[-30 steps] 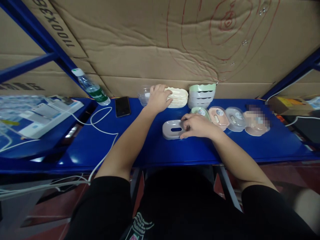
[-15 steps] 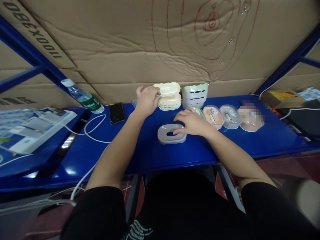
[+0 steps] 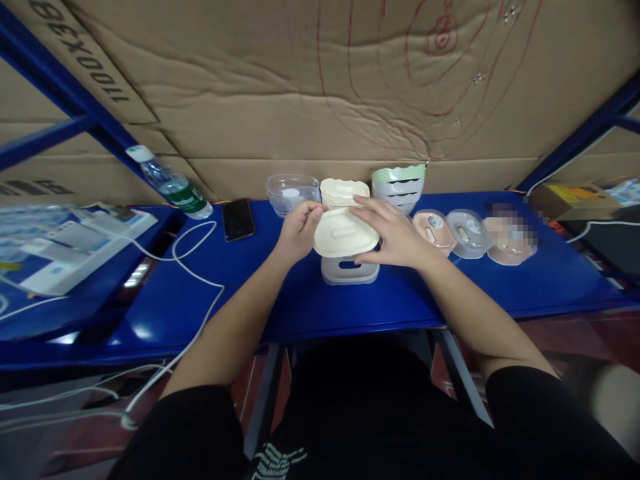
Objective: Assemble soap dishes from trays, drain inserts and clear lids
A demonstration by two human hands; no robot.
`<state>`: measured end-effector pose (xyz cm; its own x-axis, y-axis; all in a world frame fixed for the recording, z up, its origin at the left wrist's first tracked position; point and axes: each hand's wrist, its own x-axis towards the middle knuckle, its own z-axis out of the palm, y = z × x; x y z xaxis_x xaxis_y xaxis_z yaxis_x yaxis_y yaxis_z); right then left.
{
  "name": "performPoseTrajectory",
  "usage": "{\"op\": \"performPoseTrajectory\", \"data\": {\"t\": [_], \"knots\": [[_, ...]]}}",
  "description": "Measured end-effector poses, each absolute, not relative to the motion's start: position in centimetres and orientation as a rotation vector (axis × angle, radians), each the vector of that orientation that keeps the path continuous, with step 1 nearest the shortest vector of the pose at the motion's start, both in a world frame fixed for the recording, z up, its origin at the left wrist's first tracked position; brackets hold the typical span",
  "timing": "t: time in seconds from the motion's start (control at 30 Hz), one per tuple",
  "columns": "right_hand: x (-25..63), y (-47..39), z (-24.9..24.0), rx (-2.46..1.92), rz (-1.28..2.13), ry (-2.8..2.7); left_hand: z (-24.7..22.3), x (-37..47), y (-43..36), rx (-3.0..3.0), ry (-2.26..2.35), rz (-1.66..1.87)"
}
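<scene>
Across the middle of the frame runs the blue shelf [image 3: 310, 307], backed by cardboard, and just above centre we hold the cream lid [image 3: 345, 235] over the grey tray [image 3: 350, 270], which sits on the shelf directly beneath it. Our left hand [image 3: 299, 230] grips the lid's left edge with curled fingers, thumb on top, while our right hand [image 3: 395, 233] steadies the right edge with fingers spread and lightly pressed — neither hand touches the tray. To do this well, we judge that we should keep the lid level, line its long axis up with the tray's, and bring both ends down together so that one corner does not catch first. Behind, in the upper centre, stand the cream stack [image 3: 344, 192] and the green-topped stack [image 3: 399, 185], with a clear tub [image 3: 291, 192] to their left; we should keep our wrists low enough not to knock them. To the right lies a row of finished pieces, starting with the pink one [image 3: 434, 230]. Smaller things — the phone [image 3: 237, 219], the water bottle [image 3: 173, 185] — lie left, well apart.
</scene>
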<state>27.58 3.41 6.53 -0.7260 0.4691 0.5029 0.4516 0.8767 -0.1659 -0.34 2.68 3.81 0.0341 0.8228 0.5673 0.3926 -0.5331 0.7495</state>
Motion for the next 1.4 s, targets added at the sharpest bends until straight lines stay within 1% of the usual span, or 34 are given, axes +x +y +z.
{"op": "performPoseTrajectory", "data": {"t": [0.13,0.33,0.57,1.0,1.13,1.2,1.27,1.4], "knots": [[27.0,3.1,5.9,-0.703,0.055,-2.624,3.3,-0.2,3.0,1.863,1.171,1.373],[26.9,3.5,5.4,-0.751,0.075,-2.588,2.9,-0.6,3.2,1.72,1.091,1.289],[27.0,2.8,6.3,-0.785,0.277,-2.66,3.5,-1.1,2.5,1.962,1.073,1.053],[26.9,3.2,6.1,-0.77,0.282,-2.625,2.5,-1.5,3.3,2.015,1.084,1.044],[27.5,3.6,6.5,-0.838,0.187,-2.564,2.2,-2.0,3.7,1.903,0.97,1.065],[28.2,4.0,6.9,-0.896,0.1,-2.477,2.1,-2.2,3.5,1.918,0.9,0.98],[29.1,4.4,7.5,-0.944,0.033,-2.37,2.0,-2.2,3.0,2.026,0.888,0.816],[30.3,4.7,8.2,-0.954,-0.015,-2.219,1.9,-1.5,1.7,2.298,1.0,0.501]]}}
